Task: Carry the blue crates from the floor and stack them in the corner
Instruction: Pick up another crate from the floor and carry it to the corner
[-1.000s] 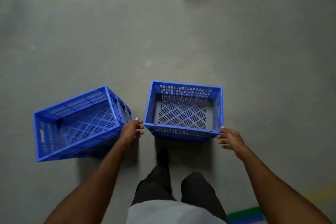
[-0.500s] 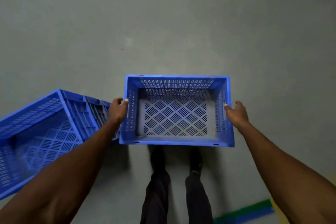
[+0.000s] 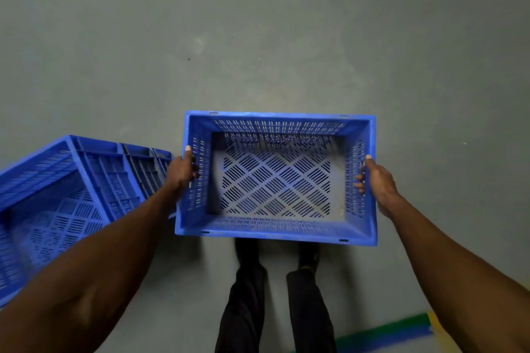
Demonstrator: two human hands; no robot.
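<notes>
An empty blue slotted crate [image 3: 275, 226] is held level in front of me, above my feet. My left hand [image 3: 180, 170] grips its left wall, fingers through the handle slot. On the right wall my right hand [image 3: 375, 180] grips the same way. A second blue crate [image 3: 66, 198] lies tilted on the floor at the lower left, its open side toward me and its ribbed outer wall beside the held crate. My left forearm crosses over part of it.
Grey concrete floor [image 3: 286, 37] stretches ahead. My legs and shoes [image 3: 249, 255] stand under the held crate. A green, blue and yellow floor marking [image 3: 401, 332] runs at the lower right.
Both hands went from the near corners of the crate to its side handles and raised it off the floor. The view has dropped closer, and the tilted crate now sits further left.
</notes>
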